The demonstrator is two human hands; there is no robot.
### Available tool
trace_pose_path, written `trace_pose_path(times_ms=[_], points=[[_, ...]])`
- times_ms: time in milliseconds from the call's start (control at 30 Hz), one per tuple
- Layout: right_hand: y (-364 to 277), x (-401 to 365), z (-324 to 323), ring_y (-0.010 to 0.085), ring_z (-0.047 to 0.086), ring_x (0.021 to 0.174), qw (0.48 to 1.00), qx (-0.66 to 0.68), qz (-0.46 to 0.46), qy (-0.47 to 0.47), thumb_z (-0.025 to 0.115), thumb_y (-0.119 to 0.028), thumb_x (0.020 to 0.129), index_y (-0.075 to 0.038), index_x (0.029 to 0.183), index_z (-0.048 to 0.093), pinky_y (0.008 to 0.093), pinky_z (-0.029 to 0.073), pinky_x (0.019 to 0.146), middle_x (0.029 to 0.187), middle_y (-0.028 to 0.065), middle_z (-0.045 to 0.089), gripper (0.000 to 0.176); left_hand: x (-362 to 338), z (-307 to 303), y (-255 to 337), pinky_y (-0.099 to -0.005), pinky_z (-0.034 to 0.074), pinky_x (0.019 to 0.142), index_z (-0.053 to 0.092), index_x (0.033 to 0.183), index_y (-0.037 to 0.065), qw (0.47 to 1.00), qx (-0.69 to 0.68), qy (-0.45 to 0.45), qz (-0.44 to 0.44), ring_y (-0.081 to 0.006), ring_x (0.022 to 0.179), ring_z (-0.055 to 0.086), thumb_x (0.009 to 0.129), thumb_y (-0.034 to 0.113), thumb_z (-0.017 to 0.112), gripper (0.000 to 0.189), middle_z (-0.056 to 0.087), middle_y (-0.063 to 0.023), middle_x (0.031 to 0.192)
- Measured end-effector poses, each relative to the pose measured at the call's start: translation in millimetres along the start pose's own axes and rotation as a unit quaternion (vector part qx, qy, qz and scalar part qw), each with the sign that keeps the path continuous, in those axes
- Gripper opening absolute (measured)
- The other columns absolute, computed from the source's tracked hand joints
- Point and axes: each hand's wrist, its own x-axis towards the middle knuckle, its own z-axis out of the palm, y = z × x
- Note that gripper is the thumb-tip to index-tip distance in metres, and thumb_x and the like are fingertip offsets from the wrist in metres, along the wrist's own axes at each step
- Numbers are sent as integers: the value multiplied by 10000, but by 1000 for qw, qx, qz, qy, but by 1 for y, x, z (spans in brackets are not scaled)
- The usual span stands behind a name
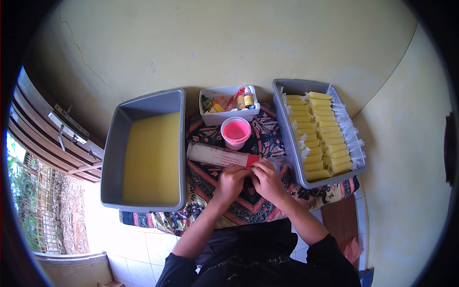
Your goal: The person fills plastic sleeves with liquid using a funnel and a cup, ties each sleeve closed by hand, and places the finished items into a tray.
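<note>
My left hand [231, 182] and my right hand [267, 181] meet over the near side of a long clear packet [215, 156] with a white and red label. Both sets of fingers are closed in a pinch, fingertips together by the label's red end. What they pinch is too small to make out. Clear plastic [277, 162] shows just beyond my right hand. Behind the packet stands a white plastic tub [235, 144] with bright pink inside.
At left a grey bin [183, 143] holds yellow liquid. The grey bin [292, 143] at right holds rows of yellow-filled plastic tubes [330, 129]. A white box [229, 116] with small bottles stands at the back, on the patterned cloth [210, 179]. Behind rises a wall [229, 43].
</note>
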Motion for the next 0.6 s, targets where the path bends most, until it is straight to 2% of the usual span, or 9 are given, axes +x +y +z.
trace_pose_path(times_ms=[100, 167, 200, 300, 333, 367, 433, 467, 600], points=[[-7, 4, -4, 298, 592, 948, 999, 32, 15, 7, 634, -32, 773, -11, 875, 597, 488, 392, 975, 949, 130, 621, 110, 5, -11, 8, -358, 524, 736, 681, 837, 2, 999, -22, 10, -33, -299, 802, 650, 681, -72, 645, 176, 666, -134, 853], [-5, 6, -9, 297, 604, 913, 1000, 16, 14, 10, 637, -20, 770, -15, 877, 597, 481, 402, 964, 911, 125, 629, 114, 11, -23, 17, -304, 509, 716, 669, 880, -3, 994, -64, 53, -75, -225, 761, 650, 779, -62, 629, 122, 674, -108, 866], [-3, 7, -11, 297, 616, 878, 1000, -1, 12, 12, 640, -8, 767, -19, 879, 597, 474, 413, 954, 873, 120, 636, 120, 10, -26, 15, -304, 509, 716, 669, 880, -3, 994, -64, 51, -73, -225, 761, 650, 779, -62, 629, 122, 674, -108, 866], [0, 8, -23, 301, 633, 801, 997, 63, 47, 19, 647, 4, 762, -31, 880, 595, 460, 431, 932, 805, 113, 641, 133, 7, -44, 18, -203, 437, 644, 621, 962, -21, 948, -183, 183, -183, -65, 751, 553, 943, 4, 524, 102, 628, -27, 857], [-1, 11, -29, 297, 647, 745, 996, 78, 37, 27, 662, -2, 771, -15, 882, 606, 402, 489, 827, 777, 121, 647, 125, 7, -49, 19, -210, 436, 632, 621, 962, -22, 935, -202, 223, -190, -75, 718, 547, 940, -6, 523, 101, 615, -36, 812], [-7, 11, -36, 297, 647, 745, 996, 79, 40, 27, 662, -2, 771, -15, 882, 606, 402, 489, 827, 777, 121, 647, 125, 6, -52, 20, -217, 435, 621, 621, 961, -24, 919, -220, 263, -196, -85, 685, 542, 936, -17, 522, 102, 603, -45, 766], [-17, 13, -48, 292, 661, 739, 971, 177, 159, 7, 683, -27, 786, 9, 894, 621, 348, 511, 714, 802, 138, 660, 129, 8, -57, 27, -209, 425, 618, 617, 964, -21, 904, -236, 286, -215, -77, 679, 531, 943, -12, 513, 106, 584, -40, 756], [-19, 13, -53, 275, 673, 737, 968, 185, 168, 1, 697, -48, 796, 23, 910, 632, 316, 507, 632, 817, 149, 671, 149, 8, -58, 28, -201, 415, 616, 613, 966, -18, 887, -252, 311, -231, -70, 673, 520, 950, -7, 504, 110, 566, -35, 745], [-26, 16, -75, 250, 680, 732, 960, 214, 178, -22, 697, -54, 801, 14, 921, 640, 317, 513, 649, 831, 147, 678, 149, -2, -53, 26, -200, 413, 635, 605, 968, -15, 918, -181, 277, -218, -70, 687, 518, 948, -11, 498, 109, 554, -27, 742]])
